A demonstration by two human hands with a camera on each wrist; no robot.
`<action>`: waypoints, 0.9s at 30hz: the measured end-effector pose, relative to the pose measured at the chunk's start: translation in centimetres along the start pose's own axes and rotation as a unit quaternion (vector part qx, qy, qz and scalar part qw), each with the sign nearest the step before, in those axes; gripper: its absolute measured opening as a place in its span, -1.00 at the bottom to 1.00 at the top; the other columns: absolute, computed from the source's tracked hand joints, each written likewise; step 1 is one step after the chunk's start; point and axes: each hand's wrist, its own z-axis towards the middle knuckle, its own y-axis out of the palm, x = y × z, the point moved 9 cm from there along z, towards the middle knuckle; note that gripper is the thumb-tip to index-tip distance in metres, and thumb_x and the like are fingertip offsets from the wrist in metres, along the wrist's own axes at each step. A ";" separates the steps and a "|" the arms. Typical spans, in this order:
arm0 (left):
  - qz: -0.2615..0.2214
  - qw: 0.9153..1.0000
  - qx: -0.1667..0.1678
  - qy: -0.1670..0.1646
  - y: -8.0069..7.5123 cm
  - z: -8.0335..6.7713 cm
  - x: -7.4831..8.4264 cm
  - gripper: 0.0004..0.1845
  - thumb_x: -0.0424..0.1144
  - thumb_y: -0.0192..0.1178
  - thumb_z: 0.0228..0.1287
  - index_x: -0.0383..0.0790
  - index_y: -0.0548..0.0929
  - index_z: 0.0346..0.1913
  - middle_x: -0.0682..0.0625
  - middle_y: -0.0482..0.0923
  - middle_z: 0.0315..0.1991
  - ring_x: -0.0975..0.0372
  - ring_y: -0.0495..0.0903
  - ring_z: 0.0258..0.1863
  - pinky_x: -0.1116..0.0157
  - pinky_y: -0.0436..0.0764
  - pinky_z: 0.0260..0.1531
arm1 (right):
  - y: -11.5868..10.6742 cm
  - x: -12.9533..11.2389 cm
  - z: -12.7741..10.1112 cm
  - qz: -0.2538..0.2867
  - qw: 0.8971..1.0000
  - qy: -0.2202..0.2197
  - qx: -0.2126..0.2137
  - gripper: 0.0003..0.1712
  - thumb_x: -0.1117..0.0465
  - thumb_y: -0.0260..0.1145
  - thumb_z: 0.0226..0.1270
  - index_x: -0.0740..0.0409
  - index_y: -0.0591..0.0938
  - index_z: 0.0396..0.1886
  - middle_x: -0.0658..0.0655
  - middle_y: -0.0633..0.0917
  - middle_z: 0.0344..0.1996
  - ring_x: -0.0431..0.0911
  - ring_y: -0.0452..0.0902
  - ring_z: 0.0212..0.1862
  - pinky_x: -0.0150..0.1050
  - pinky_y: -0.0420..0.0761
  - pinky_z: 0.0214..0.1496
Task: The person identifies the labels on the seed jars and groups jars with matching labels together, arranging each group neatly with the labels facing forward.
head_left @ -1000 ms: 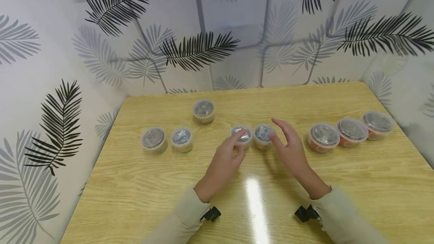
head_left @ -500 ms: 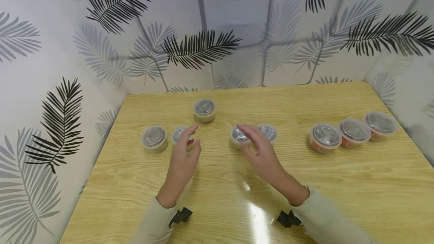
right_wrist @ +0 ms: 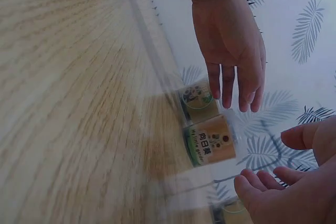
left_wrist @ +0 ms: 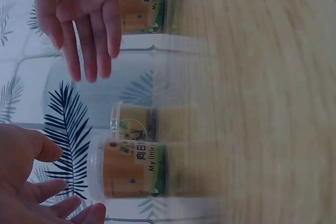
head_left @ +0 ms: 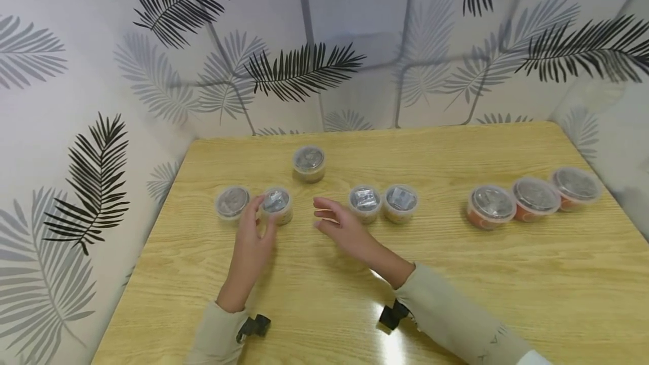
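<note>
Several small clear-lidded cups stand on the wooden table [head_left: 456,275]. My left hand [head_left: 256,221] is open, its fingers spread beside the second cup from the left [head_left: 276,204]; in the left wrist view the hand [left_wrist: 37,192] is apart from that orange-labelled cup [left_wrist: 134,169]. My right hand [head_left: 329,219] is open, fingers pointing left. It hovers between that cup and the middle pair of cups [head_left: 364,203], holding nothing. The right wrist view shows the same cup [right_wrist: 210,141] between both hands.
A leftmost cup [head_left: 232,201] sits by the left hand, and a single cup [head_left: 309,162] stands farther back. Three orange cups [head_left: 536,199] line the right side. Leaf-patterned walls close the table's left, back and right.
Both hands moved left. The left hand went from the middle pair of cups to the left pair; the right hand left the middle pair and now hovers left of it.
</note>
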 end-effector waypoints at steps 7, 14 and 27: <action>-0.028 0.998 -0.031 -0.042 0.6 0.2 -2.2 -0.40 -0.16 -0.02 0.42 -0.38 0.09 0.37 -0.26 0.04 0.36 -0.08 0.12 0.30 0.00 0.31 0.18 | 1.6 2.2 2.9 0.007 0.999 0.035 0.003 -0.40 0.26 0.14 0.38 0.29 0.22 0.36 0.26 0.28 0.32 0.10 0.26 0.27 -0.07 0.39 0.20; -0.112 0.990 -0.061 -0.062 0.9 0.8 -2.4 -0.40 -0.16 -0.07 0.45 -0.44 0.05 0.36 -0.34 0.04 0.35 -0.13 0.09 0.32 0.01 0.27 0.21 | 3.8 3.3 5.0 0.005 1.000 0.030 -0.001 -0.28 0.22 0.23 0.32 0.19 0.16 0.41 0.13 0.23 0.36 0.05 0.17 0.32 -0.07 0.27 0.29; -0.105 0.989 -0.063 -0.086 2.1 0.8 -4.2 -0.36 -0.08 0.00 0.40 -0.29 0.09 0.40 -0.19 0.17 0.34 0.01 0.31 0.24 0.20 0.38 0.16 | 3.5 1.1 4.6 0.030 0.999 0.017 0.016 -0.30 0.30 0.20 0.33 0.34 0.14 0.38 0.34 0.28 0.28 0.14 0.20 0.29 -0.01 0.28 0.27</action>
